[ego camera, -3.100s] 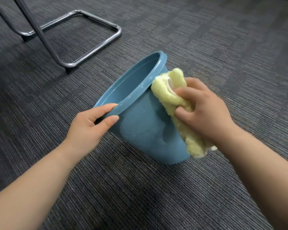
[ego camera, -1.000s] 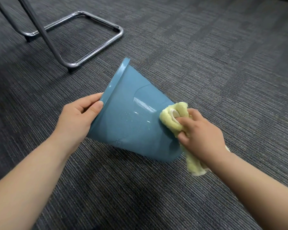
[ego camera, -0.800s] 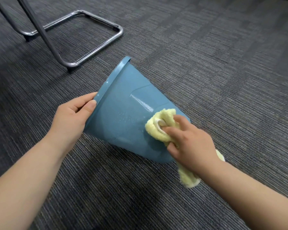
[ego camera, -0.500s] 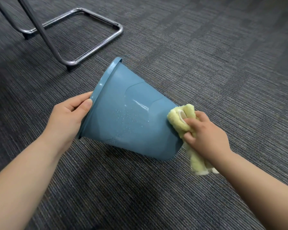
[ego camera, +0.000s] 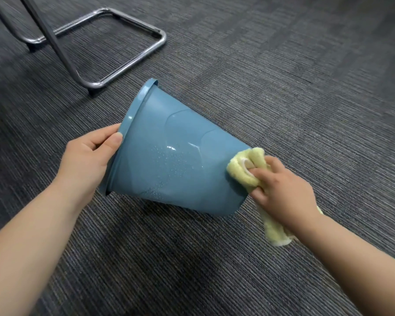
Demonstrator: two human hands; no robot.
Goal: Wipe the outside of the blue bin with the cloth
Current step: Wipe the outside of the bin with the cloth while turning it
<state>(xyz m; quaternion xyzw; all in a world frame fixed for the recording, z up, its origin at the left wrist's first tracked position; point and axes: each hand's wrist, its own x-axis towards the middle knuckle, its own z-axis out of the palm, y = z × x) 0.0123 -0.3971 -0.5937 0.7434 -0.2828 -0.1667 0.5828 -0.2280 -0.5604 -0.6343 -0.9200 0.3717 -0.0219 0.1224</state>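
Since the first frame the bin (ego camera: 173, 169) has rolled further over, its mouth now turned away to the left, and the cloth (ego camera: 242, 169) has slid from mid-wall to the base end. The left hand (ego camera: 87, 163) pinches the rim, thumb on the outer lip and fingers curled behind it. That props the bin tilted, its base edge seemingly on the carpet (ego camera: 283, 87), so the wall faces up for wiping. The right hand (ego camera: 283, 192) curls its fingers tight round the bunched cloth, pressing it to the wall by the base, with a tail hanging below. Droplets remain mid-wall. A chair frame (ego camera: 128, 65) stands well behind.
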